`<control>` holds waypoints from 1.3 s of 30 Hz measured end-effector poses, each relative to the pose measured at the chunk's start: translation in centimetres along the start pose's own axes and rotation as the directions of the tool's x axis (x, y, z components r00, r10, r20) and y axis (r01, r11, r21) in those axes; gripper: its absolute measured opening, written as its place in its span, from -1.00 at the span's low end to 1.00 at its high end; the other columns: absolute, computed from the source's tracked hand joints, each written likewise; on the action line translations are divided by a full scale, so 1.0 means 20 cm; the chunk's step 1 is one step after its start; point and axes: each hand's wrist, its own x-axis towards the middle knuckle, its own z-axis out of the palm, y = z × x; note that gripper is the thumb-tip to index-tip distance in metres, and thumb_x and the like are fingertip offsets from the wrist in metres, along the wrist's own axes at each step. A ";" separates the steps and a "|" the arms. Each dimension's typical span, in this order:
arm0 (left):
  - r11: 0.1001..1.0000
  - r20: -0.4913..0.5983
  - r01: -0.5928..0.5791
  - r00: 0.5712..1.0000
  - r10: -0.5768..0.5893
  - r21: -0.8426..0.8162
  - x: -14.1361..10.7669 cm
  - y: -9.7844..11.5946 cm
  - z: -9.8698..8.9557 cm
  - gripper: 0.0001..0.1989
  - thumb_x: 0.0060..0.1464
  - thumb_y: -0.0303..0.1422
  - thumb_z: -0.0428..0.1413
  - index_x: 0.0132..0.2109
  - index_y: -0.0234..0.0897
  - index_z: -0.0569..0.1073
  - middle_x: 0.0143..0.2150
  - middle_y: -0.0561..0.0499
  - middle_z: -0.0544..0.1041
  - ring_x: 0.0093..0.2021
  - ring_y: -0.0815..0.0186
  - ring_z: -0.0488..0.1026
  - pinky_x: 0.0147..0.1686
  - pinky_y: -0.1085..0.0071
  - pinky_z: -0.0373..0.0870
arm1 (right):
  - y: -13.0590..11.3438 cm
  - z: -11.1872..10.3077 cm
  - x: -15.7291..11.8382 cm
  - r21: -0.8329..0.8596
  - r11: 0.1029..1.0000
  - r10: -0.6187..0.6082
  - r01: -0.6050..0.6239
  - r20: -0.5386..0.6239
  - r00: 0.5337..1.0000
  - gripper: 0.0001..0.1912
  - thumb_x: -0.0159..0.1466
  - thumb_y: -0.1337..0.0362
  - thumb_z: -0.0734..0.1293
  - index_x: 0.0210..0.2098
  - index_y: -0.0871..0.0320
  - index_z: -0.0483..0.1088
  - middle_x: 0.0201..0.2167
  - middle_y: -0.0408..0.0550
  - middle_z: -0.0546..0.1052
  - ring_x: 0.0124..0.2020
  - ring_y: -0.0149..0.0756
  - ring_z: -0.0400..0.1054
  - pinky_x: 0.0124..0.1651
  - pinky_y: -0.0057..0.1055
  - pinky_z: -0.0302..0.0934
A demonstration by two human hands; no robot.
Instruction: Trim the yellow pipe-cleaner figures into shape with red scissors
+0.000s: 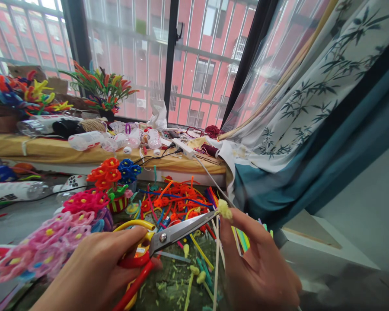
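Note:
My left hand (103, 255) is wrapped round the handles of scissors (178, 233) with red and yellow grips. Their blades look nearly closed and point up to the right. At the blade tips, my right hand (256, 259) pinches a small pale-yellow curled pipe cleaner (224, 209) between thumb and forefinger. The tips meet its left underside; whether they touch it I cannot tell. White thin stems (217, 259) hang just left of my right hand. Below the blades lie yellow-tipped pipe cleaner pieces (194, 271) and fuzzy yellow clippings.
Pink pipe cleaner flowers (48, 242) stand at the left, with orange flowers (105, 172) and blue flowers (129, 171) behind. A heap of orange pipe cleaners (181, 192) covers the table's far part. Plastic bottles (87, 140) and a power strip (183, 148) lie on the windowsill. A curtain (272, 185) hangs right.

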 end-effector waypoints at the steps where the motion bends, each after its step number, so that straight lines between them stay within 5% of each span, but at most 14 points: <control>1: 1.000 -0.011 -0.008 1.000 0.008 0.007 0.00 0.00 0.00 -0.64 0.08 -0.05 0.14 -0.51 -0.18 0.40 -0.66 0.20 0.42 -0.67 0.44 0.32 -0.61 0.49 0.08 | 0.00 0.00 0.00 -0.004 1.000 0.003 -0.003 -0.004 1.000 -0.86 0.16 0.46 0.48 -0.33 0.10 0.61 -0.49 -0.20 0.67 -0.58 -0.40 0.52 -0.42 -0.52 0.40; 6: 0.998 -0.011 -0.063 0.998 0.063 0.032 0.01 0.00 0.01 -0.57 0.05 -0.04 0.17 -0.59 -0.20 0.31 -0.71 0.21 0.33 -0.71 0.46 0.24 -0.68 0.52 0.05 | 0.00 0.01 -0.01 -0.038 0.999 0.032 -0.035 -0.083 0.996 -0.90 0.13 0.44 0.51 -0.37 0.14 0.61 -0.52 -0.18 0.65 -0.60 -0.38 0.51 -0.44 -0.50 0.40; 14: 0.992 0.025 0.108 0.994 -0.106 -0.069 0.02 -0.02 0.00 -0.91 -0.05 -0.29 0.11 -0.42 -0.17 0.48 -0.57 0.15 0.54 -0.61 0.35 0.41 -0.59 0.52 0.22 | 0.03 -0.02 0.00 0.008 0.999 0.039 -0.039 0.070 0.997 -0.86 0.14 0.44 0.49 -0.31 0.12 0.60 -0.49 -0.19 0.66 -0.58 -0.41 0.51 -0.39 -0.54 0.41; 20: 0.988 0.079 0.145 0.987 -0.141 -0.050 0.02 -0.02 0.01 -0.72 -0.09 -0.31 0.10 -0.16 -0.15 0.49 -0.27 0.05 0.67 -0.44 0.26 0.55 -0.62 0.52 0.19 | 0.01 -0.02 0.00 -0.028 0.999 0.031 -0.029 0.090 0.995 -0.92 0.19 0.40 0.46 -0.32 0.11 0.59 -0.48 -0.18 0.66 -0.56 -0.38 0.53 -0.40 -0.51 0.40; 27: 0.984 0.067 0.170 0.984 -0.166 -0.061 0.02 0.03 -0.02 -0.83 -0.06 -0.18 0.17 -0.32 -0.13 0.52 -0.66 0.18 0.44 -0.65 0.31 0.32 -0.59 0.48 0.10 | 0.00 -0.02 -0.02 -0.015 0.989 0.148 -0.147 0.085 0.985 -0.92 0.20 0.35 0.45 -0.29 0.07 0.59 -0.45 -0.14 0.67 -0.52 -0.30 0.54 -0.37 -0.40 0.42; 32: 0.983 0.045 0.167 0.986 -0.163 -0.083 0.02 0.09 -0.03 -0.70 -0.12 -0.06 0.26 -0.52 -0.16 0.43 -0.70 0.19 0.32 -0.65 0.37 0.21 -0.60 0.48 0.03 | -0.01 -0.03 -0.01 0.014 0.983 0.177 -0.181 0.136 0.975 -0.89 0.22 0.32 0.44 -0.25 0.04 0.58 -0.40 -0.15 0.68 -0.48 -0.28 0.57 -0.32 -0.40 0.44; 39: 0.999 0.101 0.046 0.994 -0.043 -0.025 0.02 0.02 0.00 -0.70 -0.03 -0.07 0.22 -0.48 -0.18 0.44 -0.67 0.18 0.37 -0.66 0.40 0.24 -0.63 0.51 0.04 | 0.00 -0.03 -0.02 0.050 0.983 0.167 -0.179 0.176 0.970 -0.88 0.23 0.34 0.42 -0.23 0.06 0.57 -0.37 -0.11 0.69 -0.45 -0.23 0.59 -0.29 -0.35 0.49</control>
